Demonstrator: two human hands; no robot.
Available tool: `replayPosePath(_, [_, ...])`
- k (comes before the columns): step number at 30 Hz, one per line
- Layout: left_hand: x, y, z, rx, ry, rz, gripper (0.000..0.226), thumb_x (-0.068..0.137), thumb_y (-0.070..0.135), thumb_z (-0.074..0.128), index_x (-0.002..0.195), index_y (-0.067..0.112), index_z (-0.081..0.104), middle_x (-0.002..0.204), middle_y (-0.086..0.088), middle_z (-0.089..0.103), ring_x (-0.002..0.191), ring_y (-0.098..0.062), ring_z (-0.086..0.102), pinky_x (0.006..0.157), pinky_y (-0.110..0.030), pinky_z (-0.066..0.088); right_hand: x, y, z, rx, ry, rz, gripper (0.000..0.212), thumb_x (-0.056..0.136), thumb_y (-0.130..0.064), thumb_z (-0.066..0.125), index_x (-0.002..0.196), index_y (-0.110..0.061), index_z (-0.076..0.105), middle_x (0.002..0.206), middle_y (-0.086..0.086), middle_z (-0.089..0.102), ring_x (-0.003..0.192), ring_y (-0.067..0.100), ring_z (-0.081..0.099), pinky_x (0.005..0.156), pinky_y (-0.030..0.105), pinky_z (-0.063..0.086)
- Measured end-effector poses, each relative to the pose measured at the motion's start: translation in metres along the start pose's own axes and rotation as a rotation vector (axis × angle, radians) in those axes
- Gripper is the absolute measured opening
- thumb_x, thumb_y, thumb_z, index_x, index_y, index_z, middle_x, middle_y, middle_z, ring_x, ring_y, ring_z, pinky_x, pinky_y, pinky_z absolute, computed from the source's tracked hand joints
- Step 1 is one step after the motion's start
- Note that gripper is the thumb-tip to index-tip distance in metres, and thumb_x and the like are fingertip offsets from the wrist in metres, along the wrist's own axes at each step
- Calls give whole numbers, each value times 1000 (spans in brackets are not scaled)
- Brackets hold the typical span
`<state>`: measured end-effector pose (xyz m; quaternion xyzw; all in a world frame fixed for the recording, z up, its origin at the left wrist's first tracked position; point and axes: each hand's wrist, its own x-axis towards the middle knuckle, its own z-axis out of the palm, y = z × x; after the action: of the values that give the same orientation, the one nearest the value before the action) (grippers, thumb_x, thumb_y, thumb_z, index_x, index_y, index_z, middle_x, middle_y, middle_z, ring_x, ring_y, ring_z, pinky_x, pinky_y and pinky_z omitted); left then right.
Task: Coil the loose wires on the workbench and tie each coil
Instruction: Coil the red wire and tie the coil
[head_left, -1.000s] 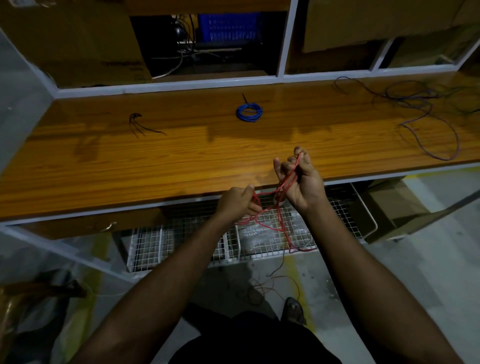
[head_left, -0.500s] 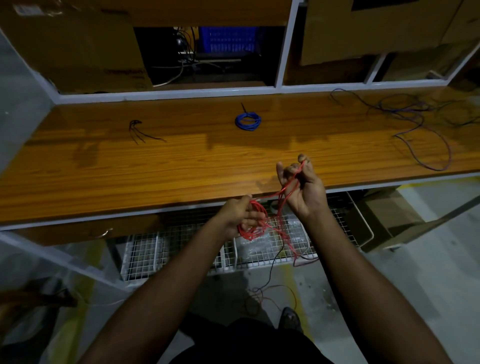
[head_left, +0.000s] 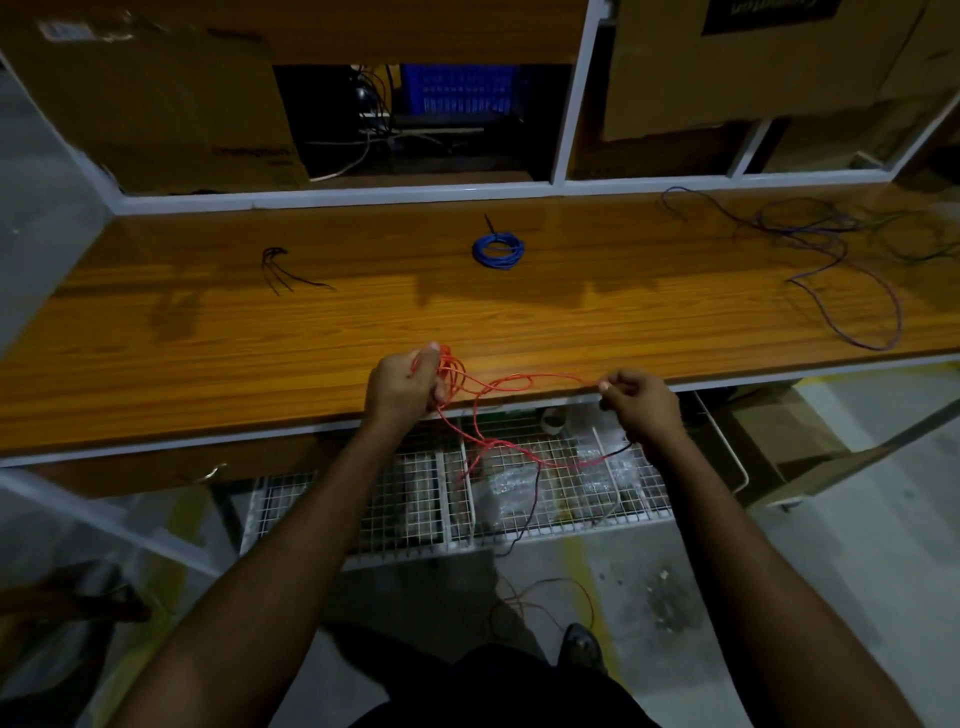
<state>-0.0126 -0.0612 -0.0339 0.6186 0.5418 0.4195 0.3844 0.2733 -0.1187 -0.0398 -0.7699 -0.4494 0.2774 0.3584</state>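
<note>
At the near edge of the wooden surface (head_left: 260, 353), the left hand (head_left: 402, 387) grips bunched red wire (head_left: 498, 385) loops — the right hand (head_left: 641, 408) pinches a strand pulled rightward.

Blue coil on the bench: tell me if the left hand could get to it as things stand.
Probably not yet: the bench between left hand and blue coil is bare, but that hand grips red wire loops.
</note>
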Motion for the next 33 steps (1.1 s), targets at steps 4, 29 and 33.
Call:
replayPosePath(4, [1,5,0,-120,30,86,43,104,34,45,64,22,55,51,5,59,44,-8,50,48,-24,38,-8,-2,10,-320,26,-101,8,95,-20,65,100,-19,71,89,9,73,60,15,59,48,20,39])
replayPosePath(29, [-17,33,12,-76,190,106,44,104,35,45,64,22,55,56,4,57,45,-3,50,51,-26,39,-111,-46,89,-471,178,-739,31,75,-22,79,101,-14,64,123,14,49,114,31,45,84,44,47])
replayPosePath(33, [-18,41,12,-118,207,60,45,105,35,44,65,18,56,54,5,54,42,-4,45,45,-23,37,-121,-48,99,-599,222,-744,30,73,-20,78,102,-22,67,146,17,37,136,37,33,103,55,35])
